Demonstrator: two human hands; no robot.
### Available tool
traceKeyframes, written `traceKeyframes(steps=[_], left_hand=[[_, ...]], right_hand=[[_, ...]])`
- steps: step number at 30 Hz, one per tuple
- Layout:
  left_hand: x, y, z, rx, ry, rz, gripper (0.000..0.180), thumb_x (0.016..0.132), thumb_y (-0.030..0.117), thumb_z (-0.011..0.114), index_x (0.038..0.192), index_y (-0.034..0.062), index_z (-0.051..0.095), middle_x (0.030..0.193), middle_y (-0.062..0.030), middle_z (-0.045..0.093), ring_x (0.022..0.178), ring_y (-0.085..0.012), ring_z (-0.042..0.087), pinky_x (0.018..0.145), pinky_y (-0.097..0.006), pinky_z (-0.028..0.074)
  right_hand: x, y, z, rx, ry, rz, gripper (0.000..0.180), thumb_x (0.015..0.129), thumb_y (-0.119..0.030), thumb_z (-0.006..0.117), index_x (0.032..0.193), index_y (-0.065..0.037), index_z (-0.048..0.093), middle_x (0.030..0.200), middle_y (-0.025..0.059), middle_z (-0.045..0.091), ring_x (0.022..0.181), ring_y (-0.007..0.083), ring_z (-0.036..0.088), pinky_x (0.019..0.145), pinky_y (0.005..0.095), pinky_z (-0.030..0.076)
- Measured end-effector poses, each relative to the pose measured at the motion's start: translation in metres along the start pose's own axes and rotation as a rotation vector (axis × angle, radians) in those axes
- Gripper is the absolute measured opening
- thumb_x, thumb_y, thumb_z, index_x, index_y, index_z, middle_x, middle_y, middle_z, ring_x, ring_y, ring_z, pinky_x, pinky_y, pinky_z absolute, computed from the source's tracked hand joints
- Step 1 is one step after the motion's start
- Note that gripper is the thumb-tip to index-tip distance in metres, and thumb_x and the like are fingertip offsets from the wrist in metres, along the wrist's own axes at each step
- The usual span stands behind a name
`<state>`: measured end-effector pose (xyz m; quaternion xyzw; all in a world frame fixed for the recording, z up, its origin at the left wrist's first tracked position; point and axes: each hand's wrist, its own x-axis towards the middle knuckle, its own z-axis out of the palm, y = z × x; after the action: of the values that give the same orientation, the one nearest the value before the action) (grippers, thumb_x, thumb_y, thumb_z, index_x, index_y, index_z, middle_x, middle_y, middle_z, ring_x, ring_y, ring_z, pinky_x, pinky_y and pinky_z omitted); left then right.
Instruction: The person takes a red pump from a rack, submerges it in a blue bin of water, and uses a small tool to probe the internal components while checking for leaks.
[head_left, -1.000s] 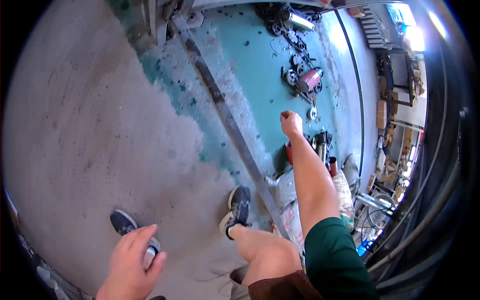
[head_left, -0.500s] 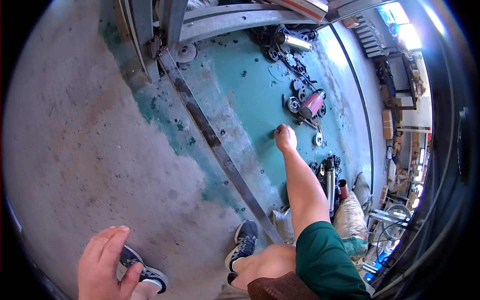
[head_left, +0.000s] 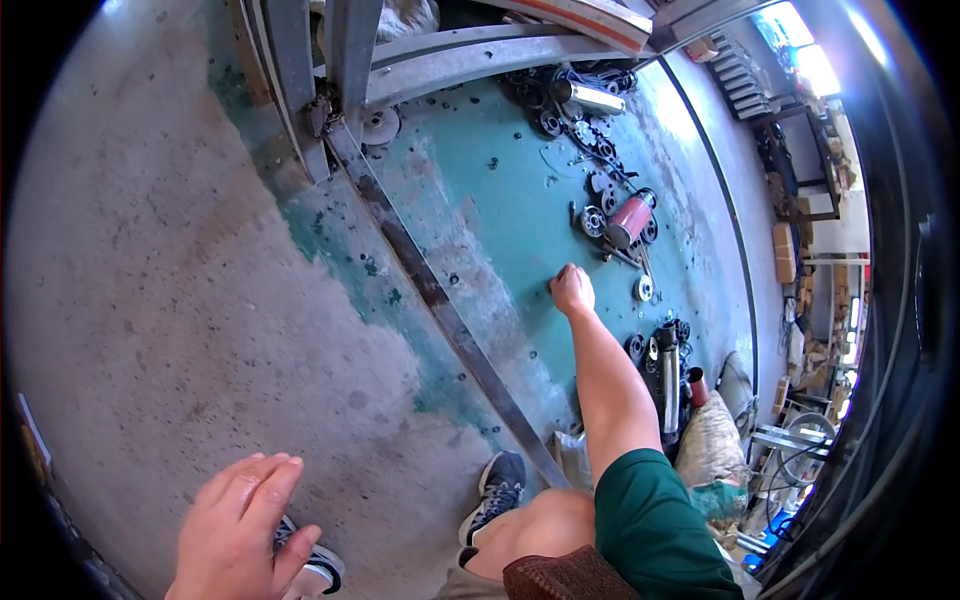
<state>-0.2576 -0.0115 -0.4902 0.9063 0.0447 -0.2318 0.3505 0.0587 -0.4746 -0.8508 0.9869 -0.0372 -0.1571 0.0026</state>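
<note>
Right hand [head_left: 572,290] reaches out at arm's length, fingers curled into a loose fist low over the teal-painted floor [head_left: 500,220]; cannot tell if anything is pinched inside. Nearest to it: a small white disc [head_left: 644,289] just to its right, then a red cylinder [head_left: 630,220] with round metal pulley wheels [head_left: 594,220] beside it, farther up. More dark wheels and a shiny metal cylinder [head_left: 592,97] lie near the top.

Left hand [head_left: 240,530] at bottom left, fingers spread flat and relaxed, holding nothing, hovering above a dark sneaker [head_left: 318,562]. The other sneaker [head_left: 494,492] sits by the bent knee. A long flat steel bar [head_left: 440,310] runs diagonally across the floor between the two hands, up to grey metal frame beams [head_left: 350,50]. Bare grey concrete [head_left: 150,300] on the left. A tan sack [head_left: 706,440] and a dark tube tool [head_left: 668,375] sit right of the forearm.
</note>
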Motion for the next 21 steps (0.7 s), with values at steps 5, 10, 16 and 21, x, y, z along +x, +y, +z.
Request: traceKeyframes(steps=[5, 10, 16, 21], left_hand=[[0.001, 0.004, -0.002, 0.014, -0.001, 0.023, 0.057, 0.086, 0.007, 0.074, 0.141, 0.0045, 0.059, 0.136, -0.0184, 0.064, 0.128, -0.038, 0.058, 0.109, -0.044, 0.047], [0.0, 0.006, -0.003, 0.038, 0.024, 0.036, 0.056, 0.087, 0.009, 0.074, 0.14, 0.0045, 0.06, 0.136, -0.0179, 0.064, 0.129, -0.0375, 0.058, 0.11, -0.044, 0.047], [-0.004, 0.009, -0.008, 0.047, 0.042, 0.108, 0.055, 0.087, 0.011, 0.074, 0.139, 0.0045, 0.06, 0.135, -0.0171, 0.064, 0.128, -0.0366, 0.059, 0.11, -0.044, 0.047], [-0.01, 0.001, -0.008, 0.027, 0.06, 0.18, 0.056, 0.088, 0.013, 0.075, 0.14, 0.0043, 0.059, 0.135, -0.0172, 0.064, 0.129, -0.0358, 0.058, 0.111, -0.044, 0.046]], right_hand=[[-0.007, -0.007, 0.003, -0.011, 0.01, 0.018, 0.034, 0.093, -0.022, 0.066, 0.119, 0.0, 0.064, 0.126, 0.0212, 0.068, 0.117, 0.0399, 0.066, 0.1, 0.0473, 0.054], [-0.007, -0.021, -0.006, 0.12, 0.051, -0.009, 0.031, 0.09, -0.016, 0.066, 0.117, -0.001, 0.063, 0.112, 0.0242, 0.071, 0.108, 0.0426, 0.068, 0.095, 0.0481, 0.055], [-0.018, -0.041, -0.031, 0.238, 0.14, -0.244, 0.023, 0.089, -0.009, 0.065, 0.11, -0.001, 0.072, 0.096, 0.0228, 0.074, 0.094, 0.0398, 0.072, 0.088, 0.0452, 0.057], [-0.033, -0.068, -0.06, 0.216, 0.099, -0.377, 0.025, 0.086, -0.005, 0.066, 0.108, -0.003, 0.077, 0.095, 0.0191, 0.076, 0.092, 0.0346, 0.073, 0.088, 0.0411, 0.058]])
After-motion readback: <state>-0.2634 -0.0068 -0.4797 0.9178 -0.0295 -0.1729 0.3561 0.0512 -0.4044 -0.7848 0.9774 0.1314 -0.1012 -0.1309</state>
